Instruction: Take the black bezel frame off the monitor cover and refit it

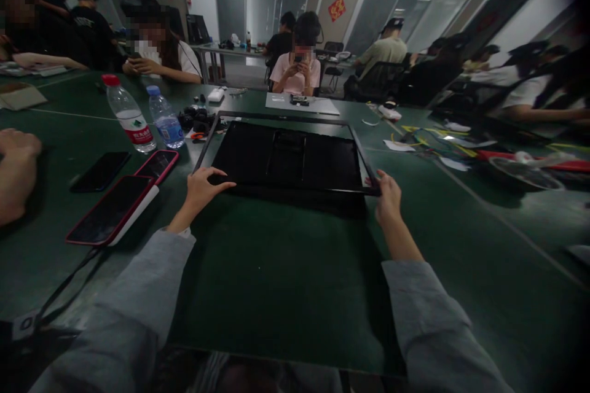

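Note:
A thin black monitor bezel (295, 189), an open rectangle, is held slightly tilted in front of me. My left hand (201, 191) grips its near left corner between thumb and fingers. At the near right corner, my right hand (388, 196) is closed on the same bezel, with some fingers hidden beneath it. Behind and below, seen through the opening, is a black panel (332, 156) with a raised middle section, resembling a monitor back cover. Whether the bezel touches the panel, I cannot tell.
Phones (113, 209), a red-capped bottle (131, 120) and a blue-capped bottle (165, 116) stand or lie left on the green table (286, 282). Another person's arm (16, 175) rests at far left. Cables (428, 141) and a round metal dish (525, 173) lie right. People sit opposite.

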Available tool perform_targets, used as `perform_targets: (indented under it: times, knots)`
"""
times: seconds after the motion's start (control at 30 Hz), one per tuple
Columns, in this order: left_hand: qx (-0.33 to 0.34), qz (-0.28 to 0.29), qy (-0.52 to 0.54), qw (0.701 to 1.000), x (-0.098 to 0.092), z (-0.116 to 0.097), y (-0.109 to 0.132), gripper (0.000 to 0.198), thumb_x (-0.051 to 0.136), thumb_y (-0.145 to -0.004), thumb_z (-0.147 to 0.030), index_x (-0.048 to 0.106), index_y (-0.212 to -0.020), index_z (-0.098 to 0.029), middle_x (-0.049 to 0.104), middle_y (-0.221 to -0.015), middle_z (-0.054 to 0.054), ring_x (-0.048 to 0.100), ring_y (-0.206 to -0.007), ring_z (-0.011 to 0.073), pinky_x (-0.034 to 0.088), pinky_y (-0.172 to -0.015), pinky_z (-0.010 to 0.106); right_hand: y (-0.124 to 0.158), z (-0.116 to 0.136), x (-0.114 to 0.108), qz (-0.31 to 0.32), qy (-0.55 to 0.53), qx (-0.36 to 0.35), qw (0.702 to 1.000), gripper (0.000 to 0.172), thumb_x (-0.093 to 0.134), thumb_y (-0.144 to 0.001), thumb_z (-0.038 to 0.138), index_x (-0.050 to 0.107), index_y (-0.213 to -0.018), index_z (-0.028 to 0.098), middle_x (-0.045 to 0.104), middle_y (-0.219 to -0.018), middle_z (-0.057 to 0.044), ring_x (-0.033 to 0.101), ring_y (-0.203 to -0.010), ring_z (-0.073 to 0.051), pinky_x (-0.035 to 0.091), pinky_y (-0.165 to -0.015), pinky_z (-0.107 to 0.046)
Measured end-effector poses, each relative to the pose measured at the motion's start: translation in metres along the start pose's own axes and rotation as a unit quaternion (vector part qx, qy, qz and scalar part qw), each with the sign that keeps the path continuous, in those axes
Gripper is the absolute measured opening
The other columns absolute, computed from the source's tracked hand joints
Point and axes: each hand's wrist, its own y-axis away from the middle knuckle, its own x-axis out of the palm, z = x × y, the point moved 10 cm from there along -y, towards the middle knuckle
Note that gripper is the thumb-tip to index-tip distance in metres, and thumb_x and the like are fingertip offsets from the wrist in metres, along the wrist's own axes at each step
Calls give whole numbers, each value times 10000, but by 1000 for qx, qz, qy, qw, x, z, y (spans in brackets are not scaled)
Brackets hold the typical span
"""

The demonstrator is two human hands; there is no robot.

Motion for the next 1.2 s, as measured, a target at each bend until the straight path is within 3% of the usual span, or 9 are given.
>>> perform_targets:
  times: [0.1, 0.17, 0.27, 0.37, 0.57, 0.8, 1.0, 1.07, 1.2]
  knots:
    - [13, 15, -19, 1000, 6, -8, 3, 346, 969, -666, -459, 798, -893, -263, 757, -1013, 77, 668, -1040, 299, 466, -1029, 471, 3, 4, 11, 77, 17, 27, 997, 549, 602, -901, 715, 669, -1154, 233, 757, -1078, -107, 748, -1065, -267, 634, -944, -439]
    - [15, 24, -17, 999, 9, -9, 3, 334, 966, -678, -454, 801, -902, -270, 754, -1027, 84, 661, -1058, 310, 458, -1047, 491, 7, 15, 20, 115, 79, -27, 990, 533, 754, -821, 603, 671, -1199, 237, 756, -1146, -109, 738, -1112, -288, 597, -1036, -487]
    - [26, 45, -10, 999, 15, -7, 3, 298, 954, -704, -438, 804, -910, -282, 761, -1065, 88, 649, -1125, 328, 449, -1078, 514, 14, 27, 21, 78, 191, -144, 968, 568, 717, -840, 441, 629, -1362, 233, 734, -1257, -119, 696, -1216, -306, 501, -1158, -575]
    - [44, 64, -4, 997, 20, -3, 2, 288, 947, -719, -418, 813, -937, -287, 759, -1127, 92, 623, -1221, 337, 437, -1115, 531, 21, 23, 21, 35, 275, -189, 942, 586, 579, -897, 377, 580, -1456, 202, 677, -1402, -149, 621, -1351, -312, 423, -1229, -580]
    - [54, 82, -21, 995, 26, 4, 3, 295, 935, -735, -409, 824, -978, -285, 739, -1199, 100, 605, -1265, 333, 434, -1130, 543, 33, 13, 21, 20, 308, -185, 933, 632, 509, -908, 350, 545, -1509, 155, 598, -1515, -190, 543, -1445, -336, 372, -1261, -586]
    - [75, 106, -12, 991, 31, 4, 1, 265, 917, -747, -435, 825, -947, -288, 772, -1063, 90, 630, -1183, 336, 462, -1083, 521, 32, 9, 18, 22, 310, -173, 935, 623, 527, -893, 359, 579, -1486, 173, 645, -1459, -170, 578, -1406, -337, 383, -1255, -582]
    - [86, 129, -9, 988, 36, 6, 1, 276, 896, -768, -468, 821, -963, -288, 771, -1065, 82, 631, -1178, 329, 443, -1119, 541, 29, -3, 13, 27, 314, -165, 934, 639, 541, -851, 325, 598, -1466, 159, 658, -1444, -177, 621, -1353, -342, 413, -1237, -588]
    - [89, 117, -7, 989, 35, 6, 1, 279, 883, -784, -469, 816, -979, -282, 757, -1130, 88, 611, -1248, 332, 416, -1164, 545, 27, -8, 11, 24, 312, -164, 935, 647, 556, -830, 314, 603, -1456, 156, 671, -1425, -175, 624, -1345, -342, 422, -1232, -590]
    - [54, -9, 0, 999, 14, 19, -5, 399, 766, -897, -405, 753, -1254, -227, 633, -1435, 146, 474, -1478, 338, 318, -1265, 531, 21, -14, 8, 24, 316, -167, 934, 659, 558, -825, 306, 597, -1455, 117, 671, -1421, -199, 637, -1328, -341, 441, -1218, -582]
